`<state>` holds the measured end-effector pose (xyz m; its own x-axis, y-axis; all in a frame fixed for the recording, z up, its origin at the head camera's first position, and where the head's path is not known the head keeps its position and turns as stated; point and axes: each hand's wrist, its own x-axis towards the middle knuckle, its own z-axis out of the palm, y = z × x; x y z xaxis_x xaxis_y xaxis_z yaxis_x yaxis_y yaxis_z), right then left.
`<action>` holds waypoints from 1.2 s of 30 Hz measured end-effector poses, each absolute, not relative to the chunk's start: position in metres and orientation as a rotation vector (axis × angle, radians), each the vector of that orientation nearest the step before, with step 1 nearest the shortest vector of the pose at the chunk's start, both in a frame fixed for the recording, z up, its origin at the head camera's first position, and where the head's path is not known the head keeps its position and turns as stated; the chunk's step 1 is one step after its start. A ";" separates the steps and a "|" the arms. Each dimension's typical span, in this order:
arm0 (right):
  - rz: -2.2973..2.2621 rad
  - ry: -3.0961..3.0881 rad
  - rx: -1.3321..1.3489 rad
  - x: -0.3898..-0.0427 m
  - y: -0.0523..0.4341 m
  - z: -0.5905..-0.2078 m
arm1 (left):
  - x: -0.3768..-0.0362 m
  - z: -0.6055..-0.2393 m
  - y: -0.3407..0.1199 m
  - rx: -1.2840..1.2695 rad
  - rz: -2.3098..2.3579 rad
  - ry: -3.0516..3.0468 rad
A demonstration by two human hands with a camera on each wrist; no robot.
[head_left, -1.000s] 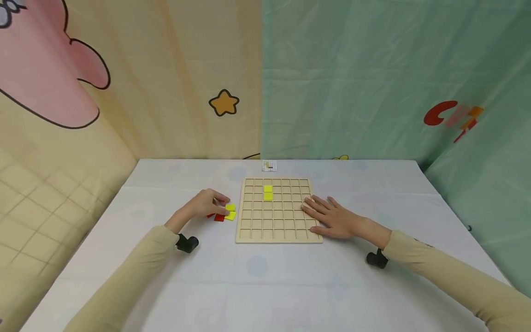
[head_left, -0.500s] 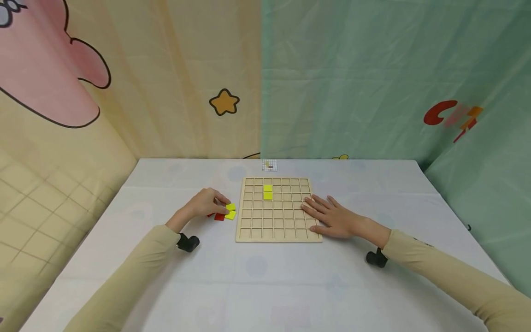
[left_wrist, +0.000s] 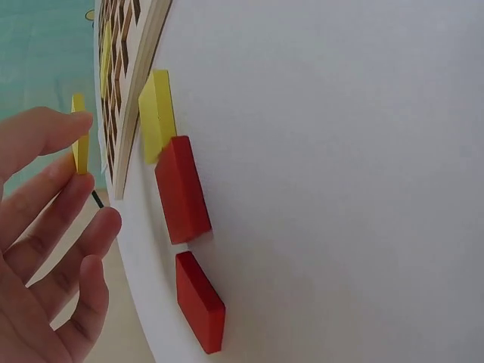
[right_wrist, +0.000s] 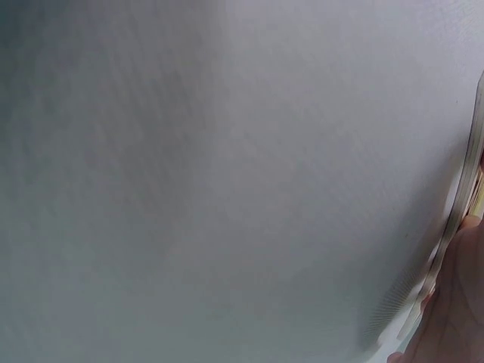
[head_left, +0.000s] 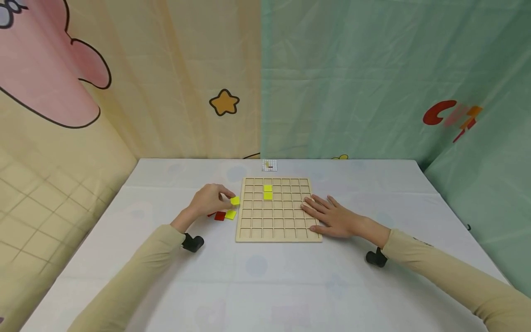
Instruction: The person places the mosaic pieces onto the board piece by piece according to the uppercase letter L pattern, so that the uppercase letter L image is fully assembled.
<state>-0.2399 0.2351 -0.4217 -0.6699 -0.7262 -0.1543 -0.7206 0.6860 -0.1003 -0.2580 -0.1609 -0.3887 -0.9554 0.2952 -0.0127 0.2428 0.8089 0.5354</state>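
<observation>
My left hand (head_left: 211,199) pinches a yellow square tile (head_left: 235,200) between thumb and fingers, lifted just off the left edge of the wooden grid board (head_left: 279,235). In the left wrist view that tile (left_wrist: 80,140) is seen edge-on at the fingertips. Below the hand lie another yellow tile (head_left: 230,215) and two red tiles, one (left_wrist: 183,190) close to the yellow one and one (left_wrist: 201,302) farther off. Two yellow tiles (head_left: 268,195) sit in neighbouring cells of one column near the board's far side. My right hand (head_left: 338,219) rests flat with spread fingers on the board's right edge.
A small printed grid card (head_left: 269,165) with coloured marks lies behind the board at the table's far edge. The white-covered table (head_left: 257,286) is bordered by hanging curtains (head_left: 340,83). Black wrist cameras (head_left: 376,258) hang under both wrists.
My left hand has lifted a yellow tile from the loose group and moved it slightly up and right toward the board. The right hand has stayed in place.
</observation>
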 end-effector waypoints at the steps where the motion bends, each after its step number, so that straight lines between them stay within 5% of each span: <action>1: -0.044 2.716 -1.180 -0.240 0.235 -0.422 | -0.258 -0.388 -0.158 0.438 0.845 2.903; 36: -0.029 2.699 -1.163 -0.243 0.237 -0.423 | -0.278 -0.398 -0.080 0.697 0.697 2.841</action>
